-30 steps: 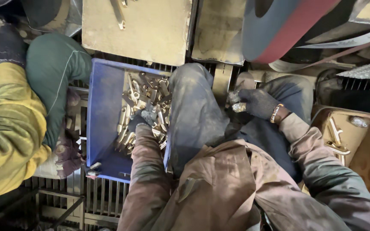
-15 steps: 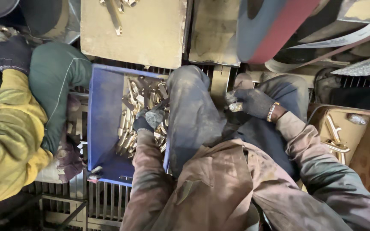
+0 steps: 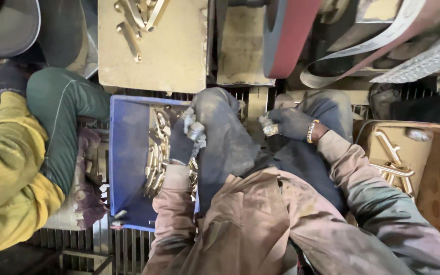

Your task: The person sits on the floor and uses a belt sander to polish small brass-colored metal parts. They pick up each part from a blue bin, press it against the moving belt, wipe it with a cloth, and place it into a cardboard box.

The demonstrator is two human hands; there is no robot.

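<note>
- Left hand [image 3: 182,141], gloved, is closed around a small brass part [image 3: 196,130], lifted just above the blue crate [image 3: 128,158].
- Right hand [image 3: 289,124] pinches another metal piece [image 3: 269,127] over the right knee.
- Crate's brass parts [image 3: 155,165] lie lengthwise, nearest the left hand.

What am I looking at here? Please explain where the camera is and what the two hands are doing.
The camera sits on a seated person's head and looks down at their lap. Both hands wear dark gloves. The left hand is over a blue plastic crate of brass-coloured metal parts and grips one pale piece. The right hand holds a small metal part near the knee. Ahead runs a red sanding belt. A co-worker's yellow sleeve shows at the left.
</note>
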